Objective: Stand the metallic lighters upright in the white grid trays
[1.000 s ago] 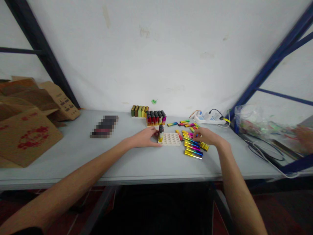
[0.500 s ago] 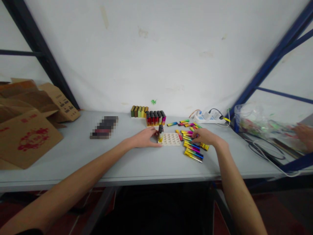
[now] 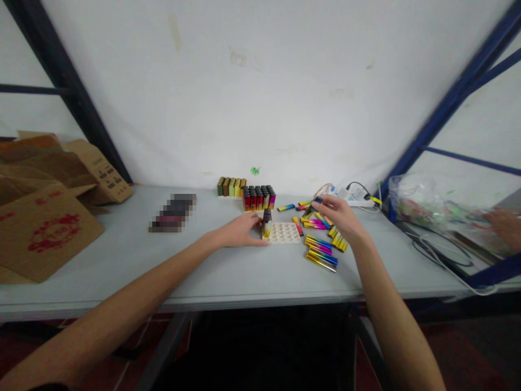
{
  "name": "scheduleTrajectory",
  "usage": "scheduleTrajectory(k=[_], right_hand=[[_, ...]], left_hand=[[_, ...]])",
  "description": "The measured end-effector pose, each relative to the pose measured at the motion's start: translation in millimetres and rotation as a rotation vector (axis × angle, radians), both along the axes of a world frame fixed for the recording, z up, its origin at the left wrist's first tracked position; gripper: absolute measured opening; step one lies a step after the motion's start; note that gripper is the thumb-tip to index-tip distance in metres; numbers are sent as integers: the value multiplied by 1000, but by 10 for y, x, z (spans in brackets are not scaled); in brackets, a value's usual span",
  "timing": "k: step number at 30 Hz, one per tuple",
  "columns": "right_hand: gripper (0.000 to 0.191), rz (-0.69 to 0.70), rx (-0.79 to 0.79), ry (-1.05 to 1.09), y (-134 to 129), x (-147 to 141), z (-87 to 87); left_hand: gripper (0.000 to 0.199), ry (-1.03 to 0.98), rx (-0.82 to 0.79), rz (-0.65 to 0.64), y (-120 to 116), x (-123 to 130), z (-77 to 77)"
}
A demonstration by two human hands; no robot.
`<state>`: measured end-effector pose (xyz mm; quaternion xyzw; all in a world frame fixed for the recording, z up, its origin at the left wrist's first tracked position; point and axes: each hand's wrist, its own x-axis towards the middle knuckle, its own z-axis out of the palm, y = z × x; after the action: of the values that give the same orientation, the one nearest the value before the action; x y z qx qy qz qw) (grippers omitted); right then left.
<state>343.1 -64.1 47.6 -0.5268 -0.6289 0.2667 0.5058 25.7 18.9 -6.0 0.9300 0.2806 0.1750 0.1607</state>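
A white tray with rows of holes (image 3: pixel 285 232) lies on the table, a few lighters (image 3: pixel 267 224) standing upright along its left edge. Around that left end is my left hand (image 3: pixel 243 230), thumb and fingers apart, touching the tray and the lighters. My right hand (image 3: pixel 337 213) pinches one lighter (image 3: pixel 312 206), tilted above the loose pile. Several shiny lighters in yellow, blue and pink (image 3: pixel 321 254) lie below and beside it. Behind the tray stands a full block of red and yellow lighters with black tops (image 3: pixel 259 199).
A green and yellow block of lighters (image 3: pixel 231 187) stands near the wall. At the left are cardboard boxes (image 3: pixel 61 233) and a blurred dark object (image 3: pixel 173 213). A power strip (image 3: pixel 354 196), cables, a plastic bag (image 3: pixel 419 198) and another person's hand (image 3: pixel 504 225) are at the right.
My right hand has lifted a lighter from the pile, moving up and slightly toward the wall. My left hand has stayed by the tray.
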Motion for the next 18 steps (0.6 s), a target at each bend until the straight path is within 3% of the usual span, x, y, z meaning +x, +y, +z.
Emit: scheduleTrajectory(k=[8, 18], right_hand=[[40, 257, -150, 388, 17, -308, -84], [46, 282, -182, 246, 7, -677, -201]], left_hand=[[62, -33, -10, -12, 4, 1, -12], [63, -61, -13, -8, -17, -2, -10]])
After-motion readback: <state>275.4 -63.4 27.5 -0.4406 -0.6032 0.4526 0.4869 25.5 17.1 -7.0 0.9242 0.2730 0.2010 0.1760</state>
